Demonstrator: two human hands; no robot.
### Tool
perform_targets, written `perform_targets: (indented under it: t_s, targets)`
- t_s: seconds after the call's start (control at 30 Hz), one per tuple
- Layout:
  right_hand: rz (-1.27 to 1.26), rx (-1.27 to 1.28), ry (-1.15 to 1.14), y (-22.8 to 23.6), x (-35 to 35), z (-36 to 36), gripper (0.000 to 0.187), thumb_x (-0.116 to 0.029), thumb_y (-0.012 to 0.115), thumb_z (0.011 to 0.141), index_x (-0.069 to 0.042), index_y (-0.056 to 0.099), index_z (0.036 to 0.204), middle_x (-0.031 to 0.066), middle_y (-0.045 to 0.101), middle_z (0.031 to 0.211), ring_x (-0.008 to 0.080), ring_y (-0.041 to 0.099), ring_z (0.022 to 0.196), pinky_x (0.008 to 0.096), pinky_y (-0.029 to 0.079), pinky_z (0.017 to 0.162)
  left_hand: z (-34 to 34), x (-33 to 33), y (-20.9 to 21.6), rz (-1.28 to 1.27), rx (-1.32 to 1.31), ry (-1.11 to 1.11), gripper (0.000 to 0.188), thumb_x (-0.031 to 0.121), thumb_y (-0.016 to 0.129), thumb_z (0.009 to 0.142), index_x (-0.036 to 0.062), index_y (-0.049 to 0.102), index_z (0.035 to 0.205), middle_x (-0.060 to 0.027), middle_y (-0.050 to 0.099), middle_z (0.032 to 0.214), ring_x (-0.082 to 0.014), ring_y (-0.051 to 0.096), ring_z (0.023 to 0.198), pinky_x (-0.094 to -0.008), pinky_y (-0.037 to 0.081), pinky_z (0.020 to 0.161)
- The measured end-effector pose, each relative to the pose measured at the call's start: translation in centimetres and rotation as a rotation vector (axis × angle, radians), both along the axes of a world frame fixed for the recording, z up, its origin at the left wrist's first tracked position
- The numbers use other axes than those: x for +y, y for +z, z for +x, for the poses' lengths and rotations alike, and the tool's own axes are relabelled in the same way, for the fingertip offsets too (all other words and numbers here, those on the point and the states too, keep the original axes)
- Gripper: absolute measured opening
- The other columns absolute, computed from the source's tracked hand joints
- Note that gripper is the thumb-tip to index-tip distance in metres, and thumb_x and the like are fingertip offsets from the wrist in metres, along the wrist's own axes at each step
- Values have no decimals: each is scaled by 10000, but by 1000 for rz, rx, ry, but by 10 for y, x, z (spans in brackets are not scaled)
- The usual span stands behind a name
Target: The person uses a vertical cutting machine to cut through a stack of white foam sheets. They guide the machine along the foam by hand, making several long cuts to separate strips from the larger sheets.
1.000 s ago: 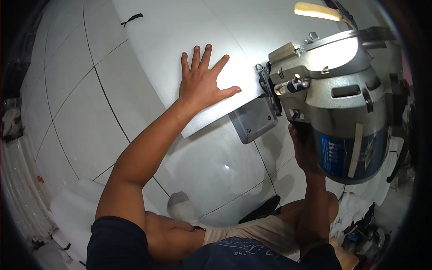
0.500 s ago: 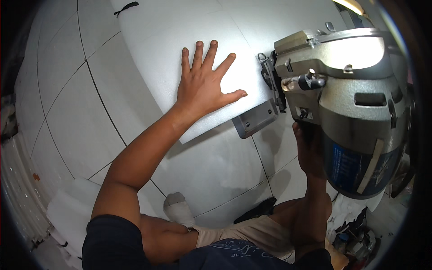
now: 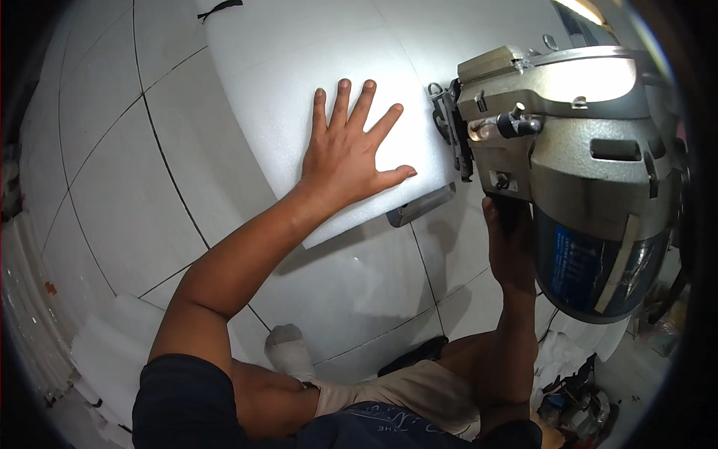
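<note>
My left hand [image 3: 344,157] lies flat on a white foam sheet [image 3: 280,82], fingers spread and thumb stretched out to the right. To the right of the sheet looms a large grey metal machine [image 3: 591,161] with a rounded motor housing and a blue label. Black and metal fittings [image 3: 452,131] on its left side meet the sheet's right edge. My right hand [image 3: 510,243] reaches up beneath the machine; only the thumb side shows, and the other fingers are hidden. Part of a grey metal plate [image 3: 422,206] sticks out from under the sheet's near edge.
Pale tiled floor [image 3: 366,284] lies below. A black strip [image 3: 220,10] rests at the sheet's far left corner. Stacked pale sheets [image 3: 34,307] line the left side. Assorted dark and metal items [image 3: 580,400] sit at lower right.
My left hand and the foam sheet have shifted slightly nearer and to the right. The sheet now covers more of the grey plate. My right hand stays beneath the machine.
</note>
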State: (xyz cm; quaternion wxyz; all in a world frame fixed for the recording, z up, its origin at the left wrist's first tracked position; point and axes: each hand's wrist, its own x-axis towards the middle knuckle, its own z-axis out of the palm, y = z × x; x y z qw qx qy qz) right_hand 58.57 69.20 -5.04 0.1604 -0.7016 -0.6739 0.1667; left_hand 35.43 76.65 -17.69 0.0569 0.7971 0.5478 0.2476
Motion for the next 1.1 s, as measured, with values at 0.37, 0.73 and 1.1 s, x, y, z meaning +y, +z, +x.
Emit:
perform_targets:
  t_s: [0.37,0.73,1.1]
  targets:
    - [179,-108,83,-20,-1,13,373,-290,580,993,11,587,1212,164,659,1155,262,632,1051,366,466,941,16,-27,-2,49,5,-6,854,774,565,774,235,505,1434,-222,349,1525,-481,267,1417,-658,137,1139]
    - [347,-207,76,-37,-4,17,378,-347,592,986,-5,584,1145,162,648,1015,292,622,914,384,477,842,28,-55,-3,73,12,-56,829,760,552,800,225,506,1432,-225,361,1515,-499,298,1397,-669,173,1123]
    - [267,-90,46,-24,-4,4,549,-536,564,950,8,572,1017,187,608,889,351,610,836,436,471,765,41,-94,-4,84,1,-60,807,748,554,808,220,524,1419,-228,360,1515,-507,327,1383,-678,206,1109]
